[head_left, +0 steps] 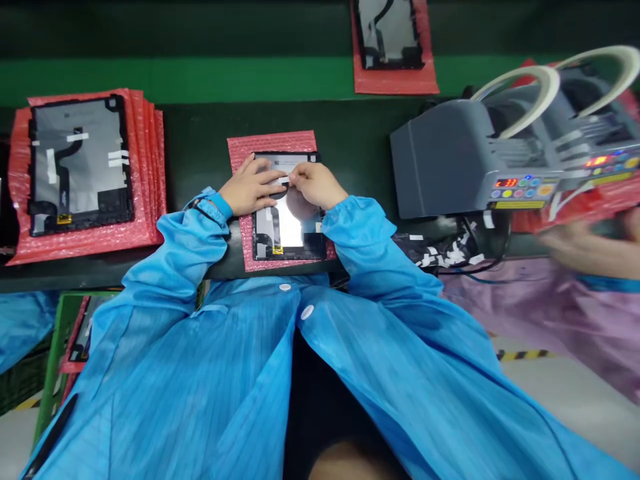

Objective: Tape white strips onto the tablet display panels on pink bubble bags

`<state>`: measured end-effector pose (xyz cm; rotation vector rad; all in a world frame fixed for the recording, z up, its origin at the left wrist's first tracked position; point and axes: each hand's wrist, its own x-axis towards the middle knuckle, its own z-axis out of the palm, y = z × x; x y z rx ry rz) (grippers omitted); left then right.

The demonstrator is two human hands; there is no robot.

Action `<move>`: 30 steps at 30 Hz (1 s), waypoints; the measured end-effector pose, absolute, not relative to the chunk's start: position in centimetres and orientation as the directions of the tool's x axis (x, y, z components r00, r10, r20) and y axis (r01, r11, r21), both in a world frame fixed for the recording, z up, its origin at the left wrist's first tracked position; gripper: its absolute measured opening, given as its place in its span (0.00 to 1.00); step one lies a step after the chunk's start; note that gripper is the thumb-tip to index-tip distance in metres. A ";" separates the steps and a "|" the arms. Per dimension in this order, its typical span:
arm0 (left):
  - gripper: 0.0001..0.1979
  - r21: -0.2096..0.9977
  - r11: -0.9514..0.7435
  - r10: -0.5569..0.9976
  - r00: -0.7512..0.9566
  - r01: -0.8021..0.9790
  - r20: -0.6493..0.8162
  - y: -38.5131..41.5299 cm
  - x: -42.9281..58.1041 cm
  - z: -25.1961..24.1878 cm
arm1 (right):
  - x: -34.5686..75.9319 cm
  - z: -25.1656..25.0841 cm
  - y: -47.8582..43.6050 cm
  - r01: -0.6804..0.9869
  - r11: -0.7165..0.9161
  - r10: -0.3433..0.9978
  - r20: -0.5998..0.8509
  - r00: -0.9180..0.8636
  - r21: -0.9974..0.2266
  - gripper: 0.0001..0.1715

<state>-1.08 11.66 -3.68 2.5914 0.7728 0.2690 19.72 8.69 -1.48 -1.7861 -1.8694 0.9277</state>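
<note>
In front of me a tablet screen panel (291,230) lies with its silvery back up and its black frame around it, on a pink bubble-wrap bag (273,143). My left hand (254,188) rests on the panel's upper left part, fingers spread and stretched out. Across the panel's upper middle runs a small strip of white tape (284,179) near the dark flex cable. My right hand (319,185) pinches at the right end of this strip, thumb and forefinger together. Its fingertips partly hide the tape's end.
Stacked pink bags with a taped panel (80,167) on top stand at left. Another panel (389,30) lies at the back. Two grey tape dispensers (443,157) stand at right, with tape scraps (445,253) below. A co-worker's blurred hand (590,247) is at far right.
</note>
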 end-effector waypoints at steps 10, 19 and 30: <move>0.23 0.441 -0.774 0.547 0.831 0.455 0.103 11.5 -1.0 -3.8 | 17.7 0.8 8.3 0.941 -0.086 0.954 -0.301 -0.017 -0.327 0.19; 0.23 0.428 -0.779 0.552 0.825 0.457 0.124 11.5 -1.0 -3.9 | 17.0 1.8 8.6 0.969 -0.042 0.939 -0.341 -0.046 -0.245 0.20; 0.23 0.352 -0.810 0.536 0.835 0.470 0.120 11.3 -0.9 -3.3 | 17.0 -0.5 5.6 0.967 -0.155 0.988 -0.007 0.156 -0.200 0.26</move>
